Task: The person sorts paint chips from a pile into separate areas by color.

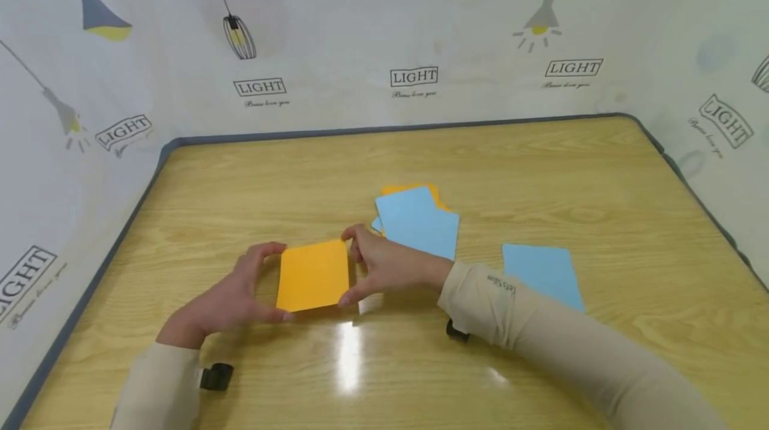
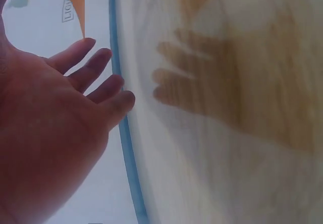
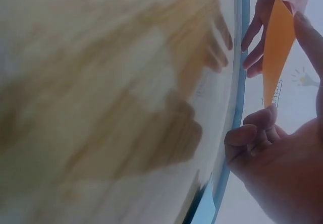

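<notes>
An orange square sheet of paper (image 1: 313,275) is held between both hands, raised off the table as the right wrist view shows. My left hand (image 1: 231,296) pinches its left corners between thumb and index finger, while the other fingers reach out loosely. The right hand (image 1: 393,266) grips the right corners the same way, its remaining fingers curled in the right wrist view. Seen from that side, the paper (image 3: 277,47) bows slightly between the fingertips. In the left wrist view, only a small piece of the paper (image 2: 75,4) shows above the left fingertips.
Beyond the right hand lies an overlapping pile of blue sheets (image 1: 418,220) with orange sheets (image 1: 411,188) partly under it. A single blue sheet (image 1: 543,274) lies to the right, partly behind the right sleeve. White printed walls (image 1: 336,49) border the glossy wooden table (image 1: 288,176).
</notes>
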`<state>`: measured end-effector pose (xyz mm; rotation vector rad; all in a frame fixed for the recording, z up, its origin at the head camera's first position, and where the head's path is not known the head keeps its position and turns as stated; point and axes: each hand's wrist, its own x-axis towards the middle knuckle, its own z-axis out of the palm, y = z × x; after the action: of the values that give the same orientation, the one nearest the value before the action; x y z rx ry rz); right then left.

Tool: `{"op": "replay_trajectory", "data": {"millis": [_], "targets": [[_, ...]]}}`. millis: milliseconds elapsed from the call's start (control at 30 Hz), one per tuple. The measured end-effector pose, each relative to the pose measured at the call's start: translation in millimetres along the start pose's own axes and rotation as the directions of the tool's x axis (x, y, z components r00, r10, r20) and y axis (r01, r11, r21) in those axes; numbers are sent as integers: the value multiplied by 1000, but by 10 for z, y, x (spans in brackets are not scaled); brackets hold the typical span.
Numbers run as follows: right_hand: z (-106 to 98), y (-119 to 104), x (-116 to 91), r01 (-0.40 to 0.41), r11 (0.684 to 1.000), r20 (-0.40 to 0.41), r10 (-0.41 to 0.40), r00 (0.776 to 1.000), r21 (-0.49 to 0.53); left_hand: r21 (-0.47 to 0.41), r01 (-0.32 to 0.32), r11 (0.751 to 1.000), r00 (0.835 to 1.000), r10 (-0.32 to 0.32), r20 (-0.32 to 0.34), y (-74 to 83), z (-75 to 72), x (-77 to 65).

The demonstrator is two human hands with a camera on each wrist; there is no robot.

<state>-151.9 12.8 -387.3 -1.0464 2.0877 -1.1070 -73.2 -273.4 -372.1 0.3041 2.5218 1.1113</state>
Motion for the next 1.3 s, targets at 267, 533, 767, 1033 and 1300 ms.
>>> {"op": "replay_trajectory", "data": {"millis": [267,533,767,1033,1300], "targets": [[38,-11,12,-83,994,38,86,996,-72,94,-62,994,998,59,31,-64,48,53],[25,-51,-23,-119,978,45,128,991,-169,150,-54,987,997,47,55,-43,24,60],[9,-29,-46,-110,982,36,117,992,-151,178,-61,982,998,55,35,8,26,102],[-224,50,-226,-140,983,-56,134,989,-116,179,-74,981,997,69,30,216,57,427],[-542,195,-457,-177,977,-205,150,967,-121,165,-158,973,986,147,79,482,194,798]]}}
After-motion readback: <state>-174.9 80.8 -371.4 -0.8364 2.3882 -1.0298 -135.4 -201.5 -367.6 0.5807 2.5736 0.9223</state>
